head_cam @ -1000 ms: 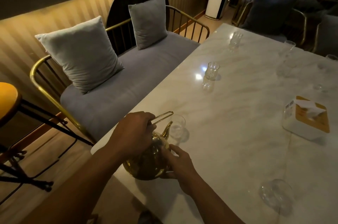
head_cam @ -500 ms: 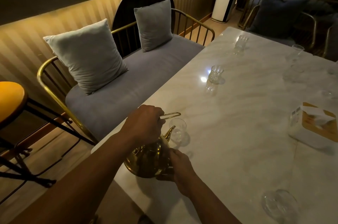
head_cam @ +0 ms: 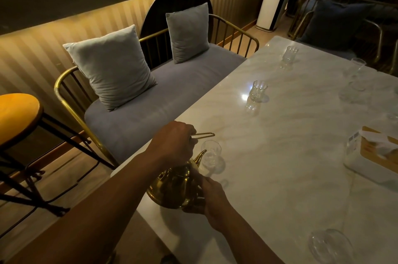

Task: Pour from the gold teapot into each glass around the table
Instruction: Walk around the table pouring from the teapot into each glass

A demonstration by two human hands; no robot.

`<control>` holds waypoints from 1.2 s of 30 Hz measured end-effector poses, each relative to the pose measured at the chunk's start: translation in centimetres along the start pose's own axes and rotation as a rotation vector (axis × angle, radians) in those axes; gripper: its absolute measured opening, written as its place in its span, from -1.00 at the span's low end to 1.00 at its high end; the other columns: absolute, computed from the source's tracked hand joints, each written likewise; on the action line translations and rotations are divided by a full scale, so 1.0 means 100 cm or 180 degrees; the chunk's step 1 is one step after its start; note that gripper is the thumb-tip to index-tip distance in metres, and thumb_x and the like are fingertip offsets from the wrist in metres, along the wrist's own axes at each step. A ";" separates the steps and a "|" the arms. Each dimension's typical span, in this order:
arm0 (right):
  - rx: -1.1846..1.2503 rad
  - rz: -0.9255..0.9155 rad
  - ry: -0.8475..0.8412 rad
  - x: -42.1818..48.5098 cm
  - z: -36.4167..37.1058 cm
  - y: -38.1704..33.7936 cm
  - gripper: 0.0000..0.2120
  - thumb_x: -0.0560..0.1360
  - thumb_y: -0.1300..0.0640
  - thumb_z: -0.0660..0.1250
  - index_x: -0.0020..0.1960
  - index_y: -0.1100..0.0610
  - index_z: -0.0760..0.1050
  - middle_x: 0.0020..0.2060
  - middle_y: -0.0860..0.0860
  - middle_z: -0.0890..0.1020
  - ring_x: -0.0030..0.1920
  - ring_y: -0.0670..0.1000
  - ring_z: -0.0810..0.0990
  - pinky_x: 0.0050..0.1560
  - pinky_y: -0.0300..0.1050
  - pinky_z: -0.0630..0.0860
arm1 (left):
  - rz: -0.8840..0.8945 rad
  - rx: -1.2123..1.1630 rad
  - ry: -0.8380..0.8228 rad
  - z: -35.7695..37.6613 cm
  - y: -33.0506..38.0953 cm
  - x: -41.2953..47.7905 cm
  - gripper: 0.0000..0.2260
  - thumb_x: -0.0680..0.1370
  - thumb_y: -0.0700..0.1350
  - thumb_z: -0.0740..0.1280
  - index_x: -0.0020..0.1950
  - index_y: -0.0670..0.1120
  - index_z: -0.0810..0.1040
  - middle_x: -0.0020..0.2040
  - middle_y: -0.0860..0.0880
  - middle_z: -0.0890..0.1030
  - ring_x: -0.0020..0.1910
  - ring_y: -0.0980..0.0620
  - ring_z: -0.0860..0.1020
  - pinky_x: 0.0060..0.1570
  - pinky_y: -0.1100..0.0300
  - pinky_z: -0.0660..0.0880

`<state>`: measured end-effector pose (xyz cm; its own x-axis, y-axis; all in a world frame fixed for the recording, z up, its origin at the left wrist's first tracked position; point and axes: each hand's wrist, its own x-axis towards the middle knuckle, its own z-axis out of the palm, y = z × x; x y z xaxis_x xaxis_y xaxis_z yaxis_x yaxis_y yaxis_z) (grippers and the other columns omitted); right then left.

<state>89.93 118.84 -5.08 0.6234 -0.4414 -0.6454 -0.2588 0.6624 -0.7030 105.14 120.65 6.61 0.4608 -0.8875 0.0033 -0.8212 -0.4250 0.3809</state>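
the pale marble worktop (head_cam: 290,156) fills the right half of the frame, running from the lower centre to the upper right. left of it, along the striped wall, stands a grey sofa (head_cam: 163,100) with a gold wire frame; a big cushion (head_cam: 112,65) leans at its left end and a smaller cushion (head_cam: 188,32) at its far end. an orange stool (head_cam: 17,115) sits at the left edge of the frame. a white tower unit (head_cam: 272,3) stands on the floor at the upper right. a tissue box (head_cam: 374,156) lies on the worktop at the right edge.

the teapot (head_cam: 176,188) is at the worktop's near left corner, low in the centre of the frame, tilted with its spout towards the near glass (head_cam: 211,155), the tip just beside the rim. whether its base touches the worktop cannot be told. the left hand (head_cam: 174,145) is clenched round the thin wire handle above the pot. the right hand (head_cam: 213,197) grips the pot's lower side, fingers curled against the metal.

a middle glass (head_cam: 257,90) stands further up the left side, and a far glass (head_cam: 289,53) beyond it near the top corner. a tall glass (head_cam: 356,72) stands at the upper right. one more glass (head_cam: 329,244) is at the lower right, blurred.
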 end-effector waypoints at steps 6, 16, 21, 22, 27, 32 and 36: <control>-0.0010 -0.0003 0.0019 -0.003 0.001 -0.005 -0.60 0.45 -0.24 0.44 0.09 0.04 0.62 0.12 0.16 0.68 0.07 0.26 0.69 0.00 0.31 0.66 | 0.0009 -0.0037 0.0033 0.000 0.001 0.001 -0.74 0.55 -0.02 0.34 0.21 -0.03 0.60 0.14 -0.01 0.66 -0.02 -0.02 0.62 0.01 0.16 0.56; -0.0021 -0.0031 -0.0009 -0.005 0.002 -0.006 -0.55 0.44 -0.25 0.43 0.14 0.07 0.62 0.13 0.18 0.67 0.07 0.27 0.69 0.01 0.29 0.67 | 0.0059 -0.0018 0.0087 -0.003 0.001 0.002 -0.74 0.55 -0.01 0.34 0.21 -0.03 0.61 0.10 -0.01 0.67 -0.05 -0.01 0.62 -0.04 0.15 0.56; -0.0001 -0.0027 -0.0023 -0.006 0.004 -0.005 -0.54 0.44 -0.24 0.43 0.15 0.09 0.60 0.13 0.18 0.67 0.06 0.27 0.69 0.01 0.29 0.66 | 0.0065 -0.0038 0.0082 -0.004 0.002 0.001 -0.73 0.55 -0.02 0.34 0.21 -0.04 0.61 0.10 -0.01 0.67 -0.06 0.00 0.62 -0.03 0.16 0.56; 0.0012 -0.0025 -0.0031 -0.007 0.004 -0.004 -0.54 0.45 -0.23 0.43 0.16 0.09 0.60 0.13 0.19 0.67 0.05 0.27 0.70 0.01 0.29 0.66 | 0.0064 -0.0045 0.0081 -0.004 0.002 0.001 -0.73 0.55 -0.02 0.34 0.21 -0.04 0.61 0.10 -0.01 0.67 -0.06 0.00 0.62 -0.03 0.17 0.56; 0.0008 -0.0033 -0.0040 -0.007 0.005 -0.004 -0.56 0.46 -0.23 0.43 0.16 0.07 0.60 0.14 0.18 0.67 0.06 0.27 0.70 0.03 0.31 0.65 | 0.0051 -0.0083 0.0096 -0.006 0.001 -0.001 -0.74 0.55 -0.03 0.34 0.21 -0.05 0.60 0.10 -0.02 0.67 -0.06 0.00 0.62 -0.04 0.20 0.54; -0.0001 -0.0040 -0.0053 -0.008 0.006 -0.004 -0.54 0.44 -0.23 0.42 0.17 0.07 0.60 0.14 0.18 0.67 0.07 0.26 0.70 0.02 0.29 0.66 | 0.0040 -0.0080 0.0118 -0.006 0.000 -0.003 -0.74 0.55 -0.02 0.34 0.21 -0.03 0.61 0.11 -0.01 0.67 -0.05 0.00 0.62 -0.04 0.20 0.52; -0.0033 -0.0066 -0.0068 -0.009 0.006 -0.003 -0.55 0.45 -0.24 0.41 0.16 0.07 0.60 0.14 0.17 0.67 0.07 0.25 0.70 0.02 0.28 0.66 | 0.0012 -0.0125 0.0107 -0.006 -0.001 -0.004 -0.74 0.55 -0.03 0.34 0.21 -0.04 0.61 0.12 -0.01 0.66 -0.03 0.00 0.62 -0.02 0.20 0.51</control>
<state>89.92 119.43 -4.08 0.6442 -0.4420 -0.6243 -0.2532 0.6470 -0.7193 105.24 121.19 7.15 0.4693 -0.8823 0.0357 -0.8095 -0.4137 0.4167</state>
